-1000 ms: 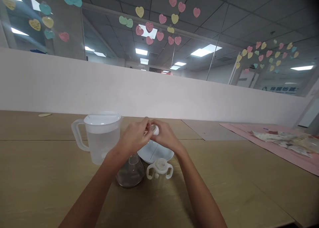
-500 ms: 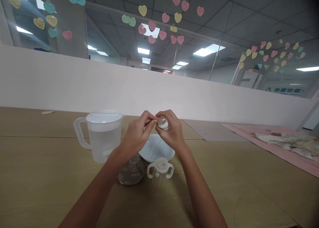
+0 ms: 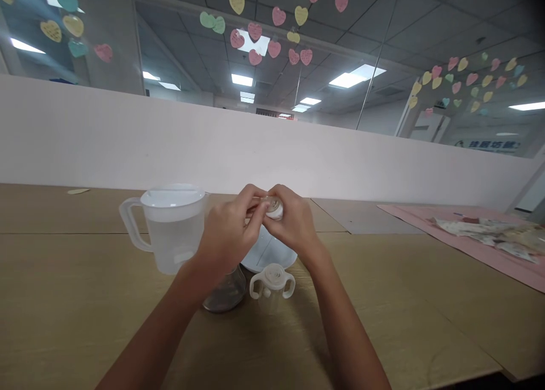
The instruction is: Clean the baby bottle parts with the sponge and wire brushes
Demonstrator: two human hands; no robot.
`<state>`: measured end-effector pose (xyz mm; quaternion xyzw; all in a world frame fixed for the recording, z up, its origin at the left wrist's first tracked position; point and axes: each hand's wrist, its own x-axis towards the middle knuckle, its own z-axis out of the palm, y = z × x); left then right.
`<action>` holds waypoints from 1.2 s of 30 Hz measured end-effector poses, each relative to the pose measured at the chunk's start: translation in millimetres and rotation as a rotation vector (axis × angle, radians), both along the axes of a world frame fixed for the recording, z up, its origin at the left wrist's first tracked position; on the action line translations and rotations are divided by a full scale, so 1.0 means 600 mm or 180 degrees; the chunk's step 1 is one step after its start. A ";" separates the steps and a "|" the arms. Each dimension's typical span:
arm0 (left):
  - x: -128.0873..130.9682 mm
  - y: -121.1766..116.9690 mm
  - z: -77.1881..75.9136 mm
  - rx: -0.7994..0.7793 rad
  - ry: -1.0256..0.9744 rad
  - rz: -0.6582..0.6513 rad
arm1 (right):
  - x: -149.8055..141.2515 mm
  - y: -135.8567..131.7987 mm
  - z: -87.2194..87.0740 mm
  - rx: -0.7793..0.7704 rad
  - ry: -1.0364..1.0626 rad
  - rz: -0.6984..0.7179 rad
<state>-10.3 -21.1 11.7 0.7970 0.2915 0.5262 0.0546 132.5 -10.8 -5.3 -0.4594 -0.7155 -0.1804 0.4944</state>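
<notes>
Both hands meet above the table and hold a small bottle nipple (image 3: 274, 209), a clear dome with a white ring. My right hand (image 3: 296, 219) wraps its fingers round it from the right. From the other side, my left hand (image 3: 227, 228) pinches at its edge; the fingertips partly cover it. Below stands a clear baby bottle (image 3: 273, 277) with a white collar and two white side handles. Behind that is a white plate (image 3: 268, 252), partly hidden by the hands. A dark-looking glass vessel (image 3: 225, 294) sits under my left wrist, its top hidden.
A white translucent lidded pitcher (image 3: 174, 237) stands to the left, its handle pointing left. At the far right, a pink sheet (image 3: 404, 217) bears papers and small items. A low white wall (image 3: 264, 151) runs behind the table, with glass panes above it.
My left fingers have closed further over the nipple, which has tilted and shifted slightly left. The whole view has moved a little; the things on the table stay in place.
</notes>
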 end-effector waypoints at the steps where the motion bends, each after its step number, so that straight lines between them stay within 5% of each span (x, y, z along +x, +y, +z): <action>1: 0.001 0.001 -0.001 -0.0161 -0.0127 -0.0186 | 0.002 -0.005 0.002 -0.0102 0.0048 0.0084; 3: 0.002 0.007 -0.015 -0.0489 -0.0371 -0.0565 | 0.009 -0.011 0.000 -0.0313 0.0134 0.0316; 6: 0.000 0.022 -0.077 -0.0730 -0.0788 -0.0740 | 0.024 -0.016 -0.030 -0.0694 0.0217 0.0727; 10: -0.008 0.031 -0.198 -0.0724 -0.0001 -0.0348 | 0.040 -0.027 -0.122 -0.0857 0.0800 0.0658; 14: -0.002 0.025 -0.275 -0.0498 0.0555 -0.0170 | 0.042 -0.033 -0.224 -0.0097 0.1087 0.0751; 19: 0.012 0.023 -0.290 -0.0138 0.0795 -0.0225 | 0.039 -0.022 -0.270 0.0484 0.0305 0.0820; 25: 0.008 0.021 -0.286 -0.0240 0.0770 -0.0146 | 0.038 -0.020 -0.257 -0.0137 0.0500 0.0574; 36: -0.001 0.026 -0.301 -0.0894 0.0714 -0.0406 | 0.031 -0.028 -0.253 -0.0347 0.0933 0.0444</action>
